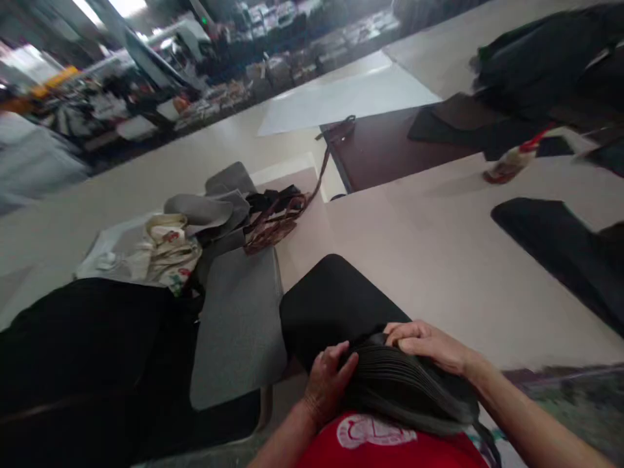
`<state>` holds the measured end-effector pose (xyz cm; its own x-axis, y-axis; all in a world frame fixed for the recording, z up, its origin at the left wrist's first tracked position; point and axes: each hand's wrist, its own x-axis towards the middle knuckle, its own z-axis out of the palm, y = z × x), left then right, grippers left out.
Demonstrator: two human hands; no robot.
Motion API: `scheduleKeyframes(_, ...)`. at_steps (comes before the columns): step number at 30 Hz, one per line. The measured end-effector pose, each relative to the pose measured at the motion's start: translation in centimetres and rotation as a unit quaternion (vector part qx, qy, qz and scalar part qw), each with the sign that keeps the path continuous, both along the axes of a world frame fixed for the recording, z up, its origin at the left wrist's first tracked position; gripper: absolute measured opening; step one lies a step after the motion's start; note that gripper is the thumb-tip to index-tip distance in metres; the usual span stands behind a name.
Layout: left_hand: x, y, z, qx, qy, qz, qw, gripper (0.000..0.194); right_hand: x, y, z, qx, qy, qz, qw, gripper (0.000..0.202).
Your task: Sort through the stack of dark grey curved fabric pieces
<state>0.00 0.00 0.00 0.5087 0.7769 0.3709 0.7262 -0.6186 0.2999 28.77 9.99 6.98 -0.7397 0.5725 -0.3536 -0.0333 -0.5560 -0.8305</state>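
A thick stack of dark, layered pieces [404,377] rests against the red shirt at the bottom centre, its edges fanned. My right hand [426,344] grips the top right edge of this stack, fingers curled over it. On the stack's left side lies my left hand [331,377], thumb and fingers bent around its edge. Beyond the stack, a flat black piece with rounded corners [331,299] extends onto the table. Left of it is a grey rounded panel [241,325].
Black material [88,344] covers the lower left, near a cream printed cloth [170,253]. Brown straps [273,231] lie beyond the grey panel. On the right of the table [439,247] are a red-capped bottle [511,162] and dark pieces [560,247].
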Motion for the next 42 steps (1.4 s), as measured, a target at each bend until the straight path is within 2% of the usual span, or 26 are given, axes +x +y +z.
scheduleKeyframes(8,0.1,-0.1,0.0,-0.006,-0.016,0.001,1.0,0.038,0.0,0.0,-1.0,-0.009,0.026,-0.006,1.0,0.036)
scheduleKeyframes(13,0.1,-0.1,-0.1,-0.005,-0.011,0.004,1.0,0.038,0.0,-0.2,-1.0,-0.007,0.029,-0.004,1.0,0.039)
scheduleKeyframes(19,0.1,-0.3,-0.3,-0.012,-0.018,0.004,1.0,0.039,0.1,0.4,-0.3,0.039,-0.006,0.011,0.999,0.037)
scheduleKeyframes(22,-0.1,-0.4,-0.6,-0.026,-0.02,-0.002,0.999,0.041,0.0,0.6,-0.5,0.067,-0.035,0.012,0.997,0.034)
scheduleKeyframes(29,-0.1,-0.3,-0.4,-0.018,-0.027,-0.005,0.999,0.043,0.0,0.0,-1.0,-0.022,-0.078,-0.05,0.995,0.026)
scheduleKeyframes(32,-0.1,-0.3,-0.3,-0.024,-0.024,-0.004,0.999,0.043,0.1,0.3,-0.3,0.028,-0.045,-0.017,0.998,0.022)
scheduleKeyframes(35,-0.1,-0.4,-0.4,-0.021,-0.018,0.001,1.0,0.042,0.3,0.7,0.2,0.045,-0.005,0.021,0.999,0.027)
scheduleKeyframes(42,0.0,-0.2,-0.3,-0.02,-0.018,0.001,1.0,0.041,0.5,0.6,-0.6,0.041,0.006,0.025,0.999,0.036)
